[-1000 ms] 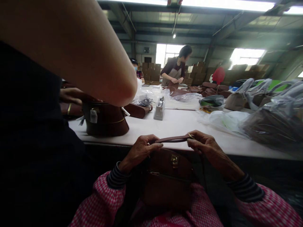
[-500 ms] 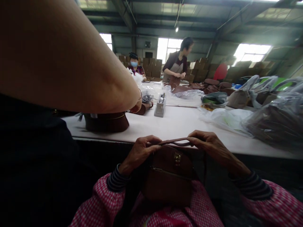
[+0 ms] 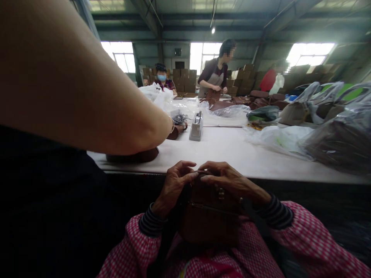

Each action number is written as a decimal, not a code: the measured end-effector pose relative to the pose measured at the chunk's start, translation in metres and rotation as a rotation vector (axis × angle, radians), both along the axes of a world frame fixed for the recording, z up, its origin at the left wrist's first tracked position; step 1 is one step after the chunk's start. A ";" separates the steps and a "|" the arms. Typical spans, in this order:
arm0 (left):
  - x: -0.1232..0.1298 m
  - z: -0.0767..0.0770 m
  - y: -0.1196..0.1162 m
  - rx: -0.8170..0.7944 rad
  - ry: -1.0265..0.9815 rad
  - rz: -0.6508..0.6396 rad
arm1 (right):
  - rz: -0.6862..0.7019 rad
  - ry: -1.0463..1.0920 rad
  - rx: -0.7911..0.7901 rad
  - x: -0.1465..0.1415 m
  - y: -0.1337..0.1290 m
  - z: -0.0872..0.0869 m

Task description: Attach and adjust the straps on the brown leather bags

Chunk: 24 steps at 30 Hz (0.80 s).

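A brown handbag with a gold clasp and a zip across its front rests on my lap. Above its top, my left hand pinches the bag's narrow brown strap between thumb and fingers. My right hand is closed on the same strap, close beside the left fingertips. Most of the strap is hidden behind the fingers, and the right hand covers part of the bag's upper flap.
A co-worker's bare arm crosses the left side, over a dark brown bag on the white table. A grey tape dispenser stands mid-table. Plastic-wrapped bags lie at right. Other people stand or sit beyond the table.
My right hand has moved left along the strap, up against my left hand; before, a length of strap was stretched between them. The co-worker's arm has come lower over the dark bag.
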<state>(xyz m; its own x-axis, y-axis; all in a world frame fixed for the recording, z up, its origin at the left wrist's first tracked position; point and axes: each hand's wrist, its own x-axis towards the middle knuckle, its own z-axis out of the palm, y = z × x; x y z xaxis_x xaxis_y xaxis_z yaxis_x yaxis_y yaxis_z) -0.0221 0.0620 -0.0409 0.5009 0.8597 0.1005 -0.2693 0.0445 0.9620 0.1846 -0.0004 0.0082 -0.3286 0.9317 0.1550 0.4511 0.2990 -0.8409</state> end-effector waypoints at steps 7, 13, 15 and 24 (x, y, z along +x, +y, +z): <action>-0.004 0.004 0.003 0.111 0.156 0.019 | 0.074 0.051 -0.182 -0.003 0.019 0.008; -0.003 0.009 0.001 0.150 0.238 0.075 | 0.180 0.049 -0.327 0.013 0.037 0.011; -0.003 0.009 0.001 0.158 0.262 0.068 | 0.175 0.060 -0.380 0.014 0.042 0.009; -0.006 0.005 0.001 0.114 0.273 0.106 | 0.203 0.122 -0.444 0.016 0.049 -0.002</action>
